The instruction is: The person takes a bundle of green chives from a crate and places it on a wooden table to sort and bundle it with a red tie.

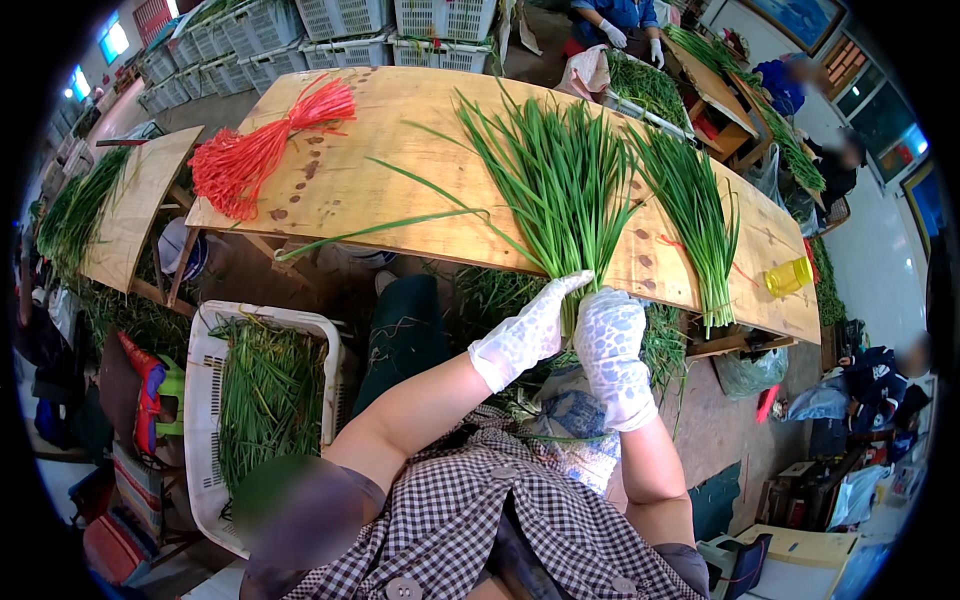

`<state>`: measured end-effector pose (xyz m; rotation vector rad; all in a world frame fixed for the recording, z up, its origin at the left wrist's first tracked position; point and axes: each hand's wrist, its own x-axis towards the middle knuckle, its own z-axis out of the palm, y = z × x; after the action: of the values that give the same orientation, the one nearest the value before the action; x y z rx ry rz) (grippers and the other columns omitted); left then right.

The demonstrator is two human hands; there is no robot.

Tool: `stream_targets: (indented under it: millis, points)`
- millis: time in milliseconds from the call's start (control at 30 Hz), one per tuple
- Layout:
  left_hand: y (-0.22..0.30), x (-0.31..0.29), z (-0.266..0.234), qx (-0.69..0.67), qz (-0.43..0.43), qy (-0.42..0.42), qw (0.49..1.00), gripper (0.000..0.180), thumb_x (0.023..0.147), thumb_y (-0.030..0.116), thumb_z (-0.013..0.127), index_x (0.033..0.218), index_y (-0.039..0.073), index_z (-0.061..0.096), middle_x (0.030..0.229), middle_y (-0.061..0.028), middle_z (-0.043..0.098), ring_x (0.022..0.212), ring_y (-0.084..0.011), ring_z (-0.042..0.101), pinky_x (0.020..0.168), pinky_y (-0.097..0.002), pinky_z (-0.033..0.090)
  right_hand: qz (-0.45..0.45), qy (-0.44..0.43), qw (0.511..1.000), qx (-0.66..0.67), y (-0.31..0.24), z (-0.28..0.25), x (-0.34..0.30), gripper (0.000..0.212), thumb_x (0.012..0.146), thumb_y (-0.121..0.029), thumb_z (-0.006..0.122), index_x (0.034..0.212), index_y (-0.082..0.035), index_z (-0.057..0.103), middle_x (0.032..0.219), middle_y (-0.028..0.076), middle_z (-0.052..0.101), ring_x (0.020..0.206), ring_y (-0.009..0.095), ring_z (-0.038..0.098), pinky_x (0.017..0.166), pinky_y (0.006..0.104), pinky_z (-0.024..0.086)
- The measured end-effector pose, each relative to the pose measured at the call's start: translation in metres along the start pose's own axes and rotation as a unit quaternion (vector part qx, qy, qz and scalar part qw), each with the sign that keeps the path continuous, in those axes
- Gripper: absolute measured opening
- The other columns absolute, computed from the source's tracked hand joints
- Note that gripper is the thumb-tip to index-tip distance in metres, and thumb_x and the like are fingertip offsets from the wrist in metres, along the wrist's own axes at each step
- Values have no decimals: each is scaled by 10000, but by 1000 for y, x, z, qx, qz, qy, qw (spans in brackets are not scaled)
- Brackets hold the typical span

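Observation:
A large bunch of green chives point(560, 190) lies fanned out on the wooden table point(390, 130), its stem ends reaching over the front edge. Around those stems, my left hand point(530, 325) closes from the left, in a thin white patterned glove. My right hand point(612, 345), gloved alike, is curled beside it at the same stem ends. Most of its fingers are bent out of sight. To the right rests a smaller chive bunch point(700, 220) with a red tie strand near it. A few loose leaves stretch leftward from the large bunch.
Red plastic ties point(270, 145) lie bundled at the table's left. A yellow cylindrical object point(788, 277) sits near the right end. A white basket point(205, 400) of loose greens stands lower left. Stacked crates point(345, 20) line the back. A co-worker with gloved hands point(614, 34) works beyond.

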<state>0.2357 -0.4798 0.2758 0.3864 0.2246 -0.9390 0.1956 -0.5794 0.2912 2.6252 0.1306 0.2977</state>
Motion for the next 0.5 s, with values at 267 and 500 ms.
stream_targets:
  millis: [267,500]
  points:
    - [3,11,-20,-43,7,-33,998,313,924,319,527,1090,61,589,986,-125,660,871,-267,647,800,-407,531,33,44,973,222,25,-10,-13,180,745,-283,634,668,-121,632,630,75,601,565,233,612,514,357,473]
    - [7,6,-23,-57,5,-88,994,315,930,312,519,1096,50,575,955,-146,653,836,-287,646,733,-413,544,23,77,899,430,36,-61,-41,285,630,-215,777,883,-108,699,784,76,635,779,260,627,700,369,508]
